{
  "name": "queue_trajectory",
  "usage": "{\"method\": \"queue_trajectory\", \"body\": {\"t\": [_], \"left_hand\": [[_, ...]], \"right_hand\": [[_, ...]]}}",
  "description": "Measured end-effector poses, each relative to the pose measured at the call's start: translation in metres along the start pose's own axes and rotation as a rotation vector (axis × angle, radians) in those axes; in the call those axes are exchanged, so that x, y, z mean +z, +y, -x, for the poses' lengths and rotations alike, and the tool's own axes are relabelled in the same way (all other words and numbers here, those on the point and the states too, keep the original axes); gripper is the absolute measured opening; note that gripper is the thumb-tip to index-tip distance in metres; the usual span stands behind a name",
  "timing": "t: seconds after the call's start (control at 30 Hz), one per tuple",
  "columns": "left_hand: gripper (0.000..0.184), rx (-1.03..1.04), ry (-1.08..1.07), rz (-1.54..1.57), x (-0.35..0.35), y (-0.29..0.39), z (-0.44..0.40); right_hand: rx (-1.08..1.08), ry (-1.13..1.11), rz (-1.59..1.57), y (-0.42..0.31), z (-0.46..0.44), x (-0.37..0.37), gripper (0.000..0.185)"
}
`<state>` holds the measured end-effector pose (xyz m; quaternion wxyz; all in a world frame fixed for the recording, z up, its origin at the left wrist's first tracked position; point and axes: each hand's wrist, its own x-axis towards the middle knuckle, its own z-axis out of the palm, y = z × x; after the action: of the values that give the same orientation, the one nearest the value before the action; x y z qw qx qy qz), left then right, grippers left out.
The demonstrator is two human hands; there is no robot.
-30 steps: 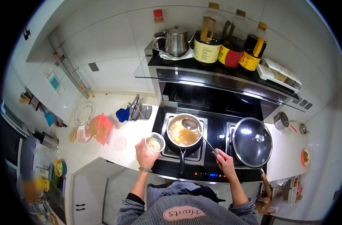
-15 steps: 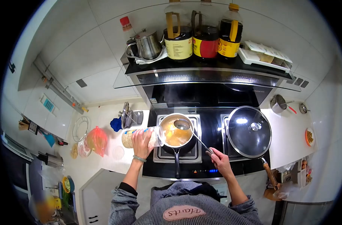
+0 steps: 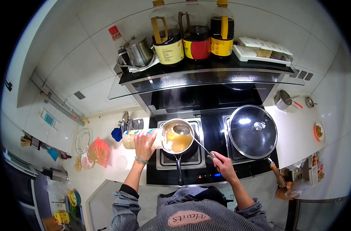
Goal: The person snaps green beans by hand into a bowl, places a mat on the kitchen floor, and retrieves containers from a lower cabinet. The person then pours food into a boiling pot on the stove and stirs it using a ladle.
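Note:
My left hand (image 3: 144, 145) is wrapped round a clear plastic jar (image 3: 130, 140) of pale flakes. The jar lies tilted nearly sideways, its mouth over the left rim of a small saucepan (image 3: 179, 171). Brown broth (image 3: 179, 143) with pale bits fills the pan, which sits on the left burner. My right hand (image 3: 224, 166) grips the handle of a metal ladle (image 3: 182, 129). The ladle's bowl rests at the broth's surface near the pan's far side.
A lidded pan (image 3: 253, 133) covers the right burner. On the left counter lie a red plastic bag (image 3: 99, 152), a wire rack (image 3: 82, 141) and a blue cloth (image 3: 116, 134). Bottles (image 3: 196, 42) and a metal pot (image 3: 139, 52) stand on the hood. A small pot (image 3: 283, 100) is at right.
My left hand has tipped the jar from upright-looking to nearly sideways over the pan's rim. The view has shifted, and the ladle stays in the broth.

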<state>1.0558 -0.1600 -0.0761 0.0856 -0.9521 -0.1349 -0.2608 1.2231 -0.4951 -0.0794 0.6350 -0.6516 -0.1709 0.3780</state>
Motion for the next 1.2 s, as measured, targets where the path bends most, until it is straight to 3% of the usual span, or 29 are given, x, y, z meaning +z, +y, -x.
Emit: {"method": "queue_trajectory", "body": {"t": [0.77, 0.8, 1.2], "left_hand": [[0.072, 0.049, -0.019, -0.058, 0.007, -0.002, -0.003], [0.079, -0.011, -0.015, -0.009, 0.006, 0.002, -0.005], [0.078, 0.046, 0.021, 0.011, 0.008, 0.001, 0.002]], "right_hand": [[0.013, -0.027, 0.014, 0.003, -0.006, 0.000, 0.039], [0.010, -0.028, 0.013, 0.003, -0.007, 0.001, 0.039], [0.016, -0.056, 0.010, -0.007, -0.004, 0.003, 0.038]]}}
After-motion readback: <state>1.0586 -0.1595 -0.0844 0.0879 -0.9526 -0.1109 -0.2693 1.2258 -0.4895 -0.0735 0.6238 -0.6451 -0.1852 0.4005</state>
